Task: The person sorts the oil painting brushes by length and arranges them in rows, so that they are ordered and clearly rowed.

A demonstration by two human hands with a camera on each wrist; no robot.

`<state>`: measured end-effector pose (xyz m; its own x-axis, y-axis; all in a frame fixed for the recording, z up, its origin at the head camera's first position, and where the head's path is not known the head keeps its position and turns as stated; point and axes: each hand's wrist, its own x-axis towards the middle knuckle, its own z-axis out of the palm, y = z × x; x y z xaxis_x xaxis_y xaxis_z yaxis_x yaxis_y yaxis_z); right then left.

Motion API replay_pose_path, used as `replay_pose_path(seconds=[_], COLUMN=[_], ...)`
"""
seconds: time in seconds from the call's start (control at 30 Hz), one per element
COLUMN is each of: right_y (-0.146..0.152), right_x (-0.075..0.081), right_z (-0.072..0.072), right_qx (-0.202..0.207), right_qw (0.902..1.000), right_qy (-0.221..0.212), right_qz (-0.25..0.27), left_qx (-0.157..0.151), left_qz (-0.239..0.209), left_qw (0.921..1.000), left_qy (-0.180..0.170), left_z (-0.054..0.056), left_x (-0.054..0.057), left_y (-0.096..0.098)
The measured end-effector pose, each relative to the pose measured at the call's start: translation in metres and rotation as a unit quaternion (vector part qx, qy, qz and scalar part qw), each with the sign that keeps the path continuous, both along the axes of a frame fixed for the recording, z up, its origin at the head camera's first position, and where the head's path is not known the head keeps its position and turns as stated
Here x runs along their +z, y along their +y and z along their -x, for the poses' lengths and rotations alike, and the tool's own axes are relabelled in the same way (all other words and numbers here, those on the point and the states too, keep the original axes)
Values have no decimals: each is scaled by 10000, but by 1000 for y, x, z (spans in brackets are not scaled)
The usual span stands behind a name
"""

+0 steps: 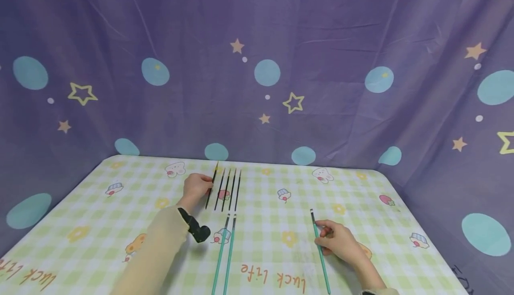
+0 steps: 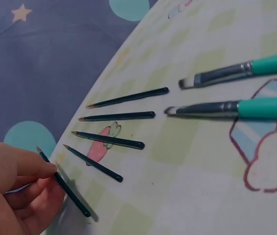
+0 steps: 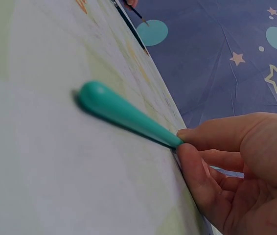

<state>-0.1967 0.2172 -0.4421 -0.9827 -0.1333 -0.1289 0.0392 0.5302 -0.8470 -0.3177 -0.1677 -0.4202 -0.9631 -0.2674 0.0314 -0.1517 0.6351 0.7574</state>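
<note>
My left hand [image 1: 197, 185] pinches a thin black paintbrush [image 2: 72, 195] between thumb and fingers at the left end of a row. Beside it lie several more thin black paintbrushes [image 1: 238, 190], roughly parallel, their fine tips toward the far edge. Nearer the front, two teal-handled flat paintbrushes [image 1: 220, 259] rest side by side, bristles pointing away. On the right, my right hand [image 1: 339, 241] grips another teal paintbrush [image 1: 323, 266] between thumb and fingers. Its rounded handle end [image 3: 102, 98] appears low over or on the cloth; contact is unclear.
A green-and-white checked tablecloth [image 1: 269, 232] with printed cupcakes, flowers and lettering covers the table. Behind it hangs a purple curtain [image 1: 333, 121] with stars and teal dots. A black strap with a rounded piece [image 1: 196, 230] sits on my left wrist.
</note>
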Motion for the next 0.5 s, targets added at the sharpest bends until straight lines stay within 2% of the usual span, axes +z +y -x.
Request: replay_pose_path(seconds=[0.5], right_y=[-2], right_x=[1], right_z=[0], right_qx=[-64], right_qw=[9999], right_qy=[41], right_qz=[-112], left_qx=[45], left_qz=[530], left_qw=[9984], left_qy=[182], left_z=[-3], left_x=[-4], left_y=[8])
